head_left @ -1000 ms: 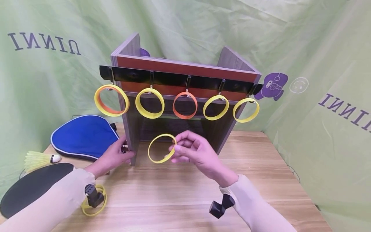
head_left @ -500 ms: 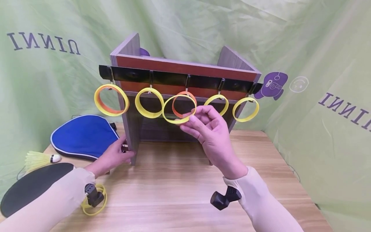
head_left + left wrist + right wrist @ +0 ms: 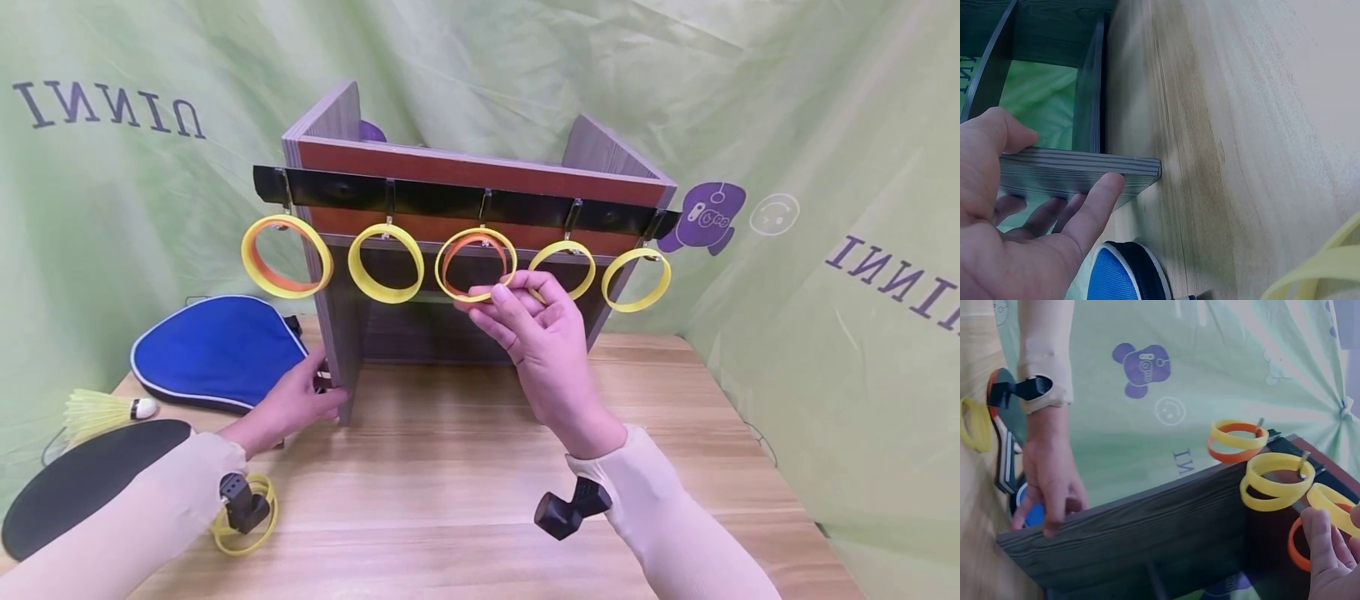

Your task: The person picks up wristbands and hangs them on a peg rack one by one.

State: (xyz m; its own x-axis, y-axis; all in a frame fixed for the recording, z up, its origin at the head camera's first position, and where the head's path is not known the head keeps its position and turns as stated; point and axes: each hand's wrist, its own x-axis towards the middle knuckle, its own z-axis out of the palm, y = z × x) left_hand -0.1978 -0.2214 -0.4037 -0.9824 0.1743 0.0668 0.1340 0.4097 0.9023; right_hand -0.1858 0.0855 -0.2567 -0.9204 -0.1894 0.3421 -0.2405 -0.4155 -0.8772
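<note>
My right hand [image 3: 551, 342] pinches a yellow silicone wristband [image 3: 438, 271] between thumb and fingers. It is at the middle hook of a black hook strip [image 3: 442, 198]; in the head view it frames an orange wristband [image 3: 1294, 545] hanging there. To the left hang a yellow-and-orange pair [image 3: 324, 271] and yellow wristbands [image 3: 355, 275]; single-looking yellow wristbands [image 3: 667, 287] hang to the right. Low on the left, my left hand [image 3: 296, 400] grips the side panel [image 3: 1085, 164] of a grey wood-grain rack, thumb on one face and fingers on the other.
Left of the rack lie a blue paddle case [image 3: 217, 350], a shuttlecock [image 3: 101, 415] and a black paddle [image 3: 90, 483]. More yellow wristbands [image 3: 247, 550] lie on the wooden table [image 3: 420, 517] beneath the left wrist. Green printed cloth [image 3: 810, 125] surrounds the table.
My right hand has raised the yellow wristband from below the strip up to the middle hook, in front of the orange one. The left hand keeps its grip on the panel.
</note>
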